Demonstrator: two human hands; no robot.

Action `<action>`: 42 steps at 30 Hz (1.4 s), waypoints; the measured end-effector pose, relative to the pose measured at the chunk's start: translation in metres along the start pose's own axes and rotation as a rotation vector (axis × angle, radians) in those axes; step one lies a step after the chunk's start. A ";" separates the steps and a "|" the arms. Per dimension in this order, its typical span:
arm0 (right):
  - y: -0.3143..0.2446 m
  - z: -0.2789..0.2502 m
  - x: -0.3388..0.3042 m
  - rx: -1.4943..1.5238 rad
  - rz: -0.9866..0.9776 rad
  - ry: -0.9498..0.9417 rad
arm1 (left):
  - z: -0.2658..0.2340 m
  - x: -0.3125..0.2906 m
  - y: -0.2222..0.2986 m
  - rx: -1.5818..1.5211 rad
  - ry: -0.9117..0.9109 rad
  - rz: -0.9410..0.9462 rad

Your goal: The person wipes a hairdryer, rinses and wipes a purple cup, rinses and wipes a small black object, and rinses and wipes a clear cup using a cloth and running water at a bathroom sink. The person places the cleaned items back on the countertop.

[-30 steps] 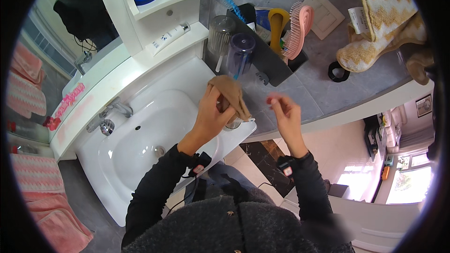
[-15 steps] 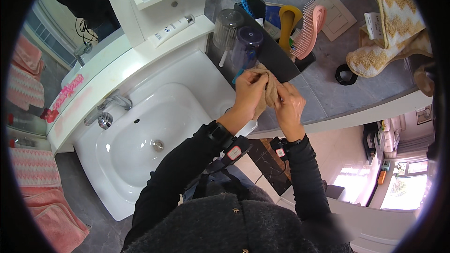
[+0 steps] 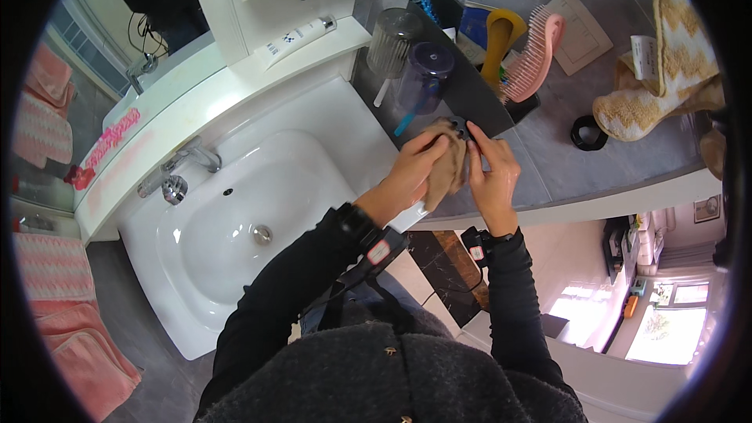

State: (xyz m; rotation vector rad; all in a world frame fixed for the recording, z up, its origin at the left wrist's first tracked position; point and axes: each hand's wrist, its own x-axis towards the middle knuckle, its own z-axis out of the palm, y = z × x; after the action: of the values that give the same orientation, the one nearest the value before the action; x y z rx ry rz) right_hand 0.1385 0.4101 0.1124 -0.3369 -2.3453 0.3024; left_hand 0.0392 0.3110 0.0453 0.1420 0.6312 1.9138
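Note:
My left hand (image 3: 417, 163) is closed round a bunched tan cloth (image 3: 446, 168), which hangs down toward the basin's corner. A small dark object (image 3: 460, 130) shows at the top of the cloth, between my two hands; its kind is not clear. My right hand (image 3: 493, 168) pinches at this dark object, index finger stretched along it and the other fingers curled. Just beyond my hands, a purple cup (image 3: 425, 78) and a clear ribbed cup (image 3: 393, 43) stand upside down, with toothbrush handles sticking out beneath them.
A white washbasin (image 3: 227, 266) with a tap (image 3: 192, 158) lies to the left. Behind my hands a black organizer (image 3: 474, 106) holds a yellow-handled brush (image 3: 501, 39) and a pink hairbrush (image 3: 536, 59). A black hair tie (image 3: 587, 133) and patterned towel (image 3: 674, 55) are at right.
The cloth has been shifted down into my left hand, and the small dark object now shows. My right index finger has stretched out toward it. The view has shifted slightly.

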 end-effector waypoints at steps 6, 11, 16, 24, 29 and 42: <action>0.000 -0.002 -0.002 0.039 0.046 -0.067 | 0.003 0.028 -0.004 -0.041 -0.059 -0.058; 0.003 -0.006 -0.001 -0.008 -0.013 -0.097 | 0.011 -0.020 -0.005 0.082 0.116 0.059; 0.003 -0.008 -0.004 -0.074 -0.074 -0.082 | 0.048 -0.045 0.005 0.334 0.141 0.750; 0.012 -0.002 -0.012 -0.022 -0.018 -0.103 | 0.095 -0.005 0.021 0.984 0.263 0.913; 0.012 -0.002 -0.016 0.011 0.080 -0.074 | 0.100 -0.014 0.003 1.033 0.263 0.717; 0.002 -0.020 -0.036 0.179 -0.058 -0.103 | 0.014 -0.124 0.104 0.673 0.045 0.440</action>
State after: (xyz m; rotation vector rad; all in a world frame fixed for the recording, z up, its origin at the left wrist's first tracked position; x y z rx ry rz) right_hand 0.1776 0.4023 0.1033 -0.1700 -2.4021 0.5083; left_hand 0.0123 0.1758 0.1312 0.7147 1.3461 2.0432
